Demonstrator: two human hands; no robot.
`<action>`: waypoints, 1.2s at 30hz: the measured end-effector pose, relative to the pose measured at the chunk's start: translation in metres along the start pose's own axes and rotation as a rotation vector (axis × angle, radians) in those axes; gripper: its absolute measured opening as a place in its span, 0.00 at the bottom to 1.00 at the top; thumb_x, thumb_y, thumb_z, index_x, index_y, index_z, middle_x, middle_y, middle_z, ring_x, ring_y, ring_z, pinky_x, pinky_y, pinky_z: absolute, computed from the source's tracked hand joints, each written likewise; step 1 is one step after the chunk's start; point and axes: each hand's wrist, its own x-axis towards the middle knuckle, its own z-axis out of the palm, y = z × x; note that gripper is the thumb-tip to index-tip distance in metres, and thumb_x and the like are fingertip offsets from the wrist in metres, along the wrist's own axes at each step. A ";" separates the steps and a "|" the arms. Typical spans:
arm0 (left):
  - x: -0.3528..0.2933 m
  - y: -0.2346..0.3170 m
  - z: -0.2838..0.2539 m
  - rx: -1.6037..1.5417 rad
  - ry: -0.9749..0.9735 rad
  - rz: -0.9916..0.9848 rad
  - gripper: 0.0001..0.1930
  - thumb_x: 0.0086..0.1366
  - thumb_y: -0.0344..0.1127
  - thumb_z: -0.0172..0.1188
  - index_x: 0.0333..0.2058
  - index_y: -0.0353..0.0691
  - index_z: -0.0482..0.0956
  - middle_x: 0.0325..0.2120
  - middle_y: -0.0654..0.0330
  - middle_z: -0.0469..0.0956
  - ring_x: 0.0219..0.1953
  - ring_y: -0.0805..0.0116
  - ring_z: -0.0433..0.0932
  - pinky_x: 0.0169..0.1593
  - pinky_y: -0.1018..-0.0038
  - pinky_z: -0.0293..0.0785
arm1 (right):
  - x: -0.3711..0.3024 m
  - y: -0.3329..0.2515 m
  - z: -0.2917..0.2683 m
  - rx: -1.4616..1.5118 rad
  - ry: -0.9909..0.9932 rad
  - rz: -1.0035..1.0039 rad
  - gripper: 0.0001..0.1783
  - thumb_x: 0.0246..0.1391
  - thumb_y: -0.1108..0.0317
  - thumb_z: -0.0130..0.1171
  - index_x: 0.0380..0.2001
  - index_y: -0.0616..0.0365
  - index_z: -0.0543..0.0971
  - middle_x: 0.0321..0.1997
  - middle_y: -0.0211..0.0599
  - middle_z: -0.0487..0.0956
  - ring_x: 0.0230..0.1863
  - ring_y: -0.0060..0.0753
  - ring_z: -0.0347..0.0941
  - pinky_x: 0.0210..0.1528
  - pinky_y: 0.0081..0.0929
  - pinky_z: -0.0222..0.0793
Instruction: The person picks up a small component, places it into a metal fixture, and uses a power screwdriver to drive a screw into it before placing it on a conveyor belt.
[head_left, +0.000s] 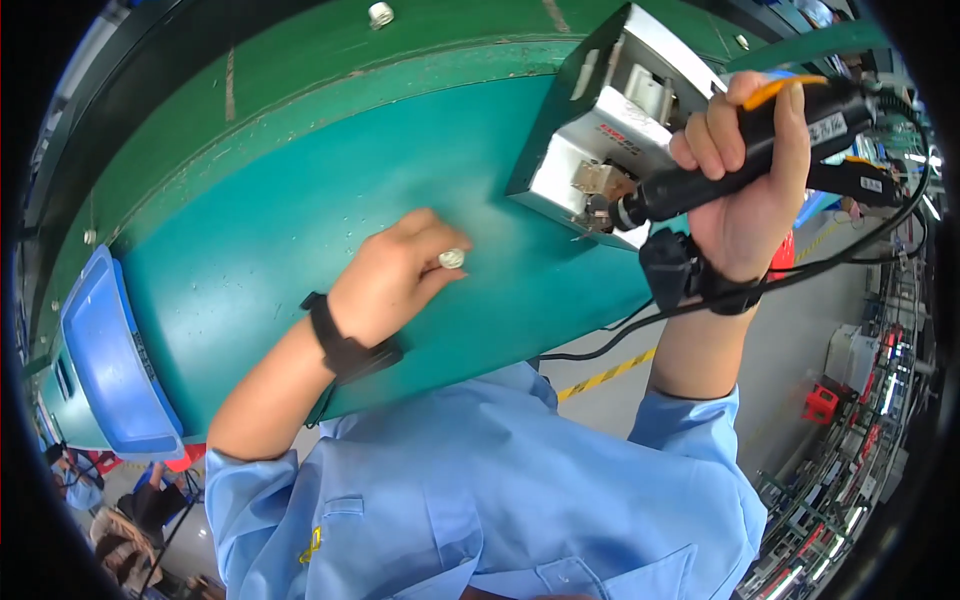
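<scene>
My left hand (pixel 392 268) is closed over the green mat, pinching a small whitish round part (pixel 452 258) between thumb and fingers. Its exact kind is too small to make out. Raised at the right, my right hand (pixel 748 175) wraps around a black electric screwdriver (pixel 668 194) with an orange lever on top. The driver's tip points down and left at the front of a screw feeder (pixel 558 160), a box with a white and dark housing and a metal pick-up block (pixel 600 180). Whether the tip touches the block I cannot tell.
A blue tray (pixel 112 375) lies at the left end of the green mat (pixel 270 245). The screwdriver's black cable (pixel 790 275) loops under my right wrist. Behind my right hand is another black tool (pixel 855 183). A small white part (pixel 380 14) lies on the far green ledge.
</scene>
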 end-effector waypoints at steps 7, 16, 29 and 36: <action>0.007 -0.002 0.016 -0.210 0.027 -0.081 0.12 0.50 0.24 0.65 0.35 0.37 0.78 0.30 0.55 0.73 0.29 0.59 0.76 0.34 0.68 0.74 | -0.050 0.024 0.034 0.049 -0.275 -0.203 0.28 0.59 0.40 0.46 0.41 0.58 0.66 0.16 0.23 0.62 0.16 0.17 0.57 0.24 0.20 0.56; 0.005 -0.012 0.018 -0.234 0.050 -0.003 0.14 0.50 0.23 0.66 0.38 0.38 0.79 0.30 0.60 0.73 0.28 0.68 0.76 0.32 0.74 0.75 | -0.065 0.037 0.071 -0.171 -0.123 0.021 0.34 0.46 0.41 0.64 0.37 0.59 0.64 0.15 0.29 0.69 0.15 0.25 0.65 0.21 0.24 0.65; 0.003 -0.013 0.019 -0.213 0.084 0.026 0.13 0.49 0.23 0.65 0.36 0.38 0.79 0.29 0.59 0.73 0.27 0.64 0.75 0.31 0.71 0.73 | -0.066 0.058 0.074 -0.296 -0.264 -0.060 0.27 0.53 0.43 0.57 0.36 0.57 0.64 0.15 0.26 0.66 0.14 0.21 0.63 0.20 0.21 0.61; 0.002 -0.011 0.022 -0.112 0.130 0.076 0.12 0.50 0.24 0.65 0.34 0.38 0.77 0.29 0.58 0.72 0.27 0.61 0.74 0.31 0.69 0.72 | -0.067 0.057 0.075 -0.379 -0.274 -0.125 0.28 0.55 0.40 0.53 0.38 0.56 0.65 0.12 0.22 0.63 0.11 0.19 0.60 0.18 0.20 0.57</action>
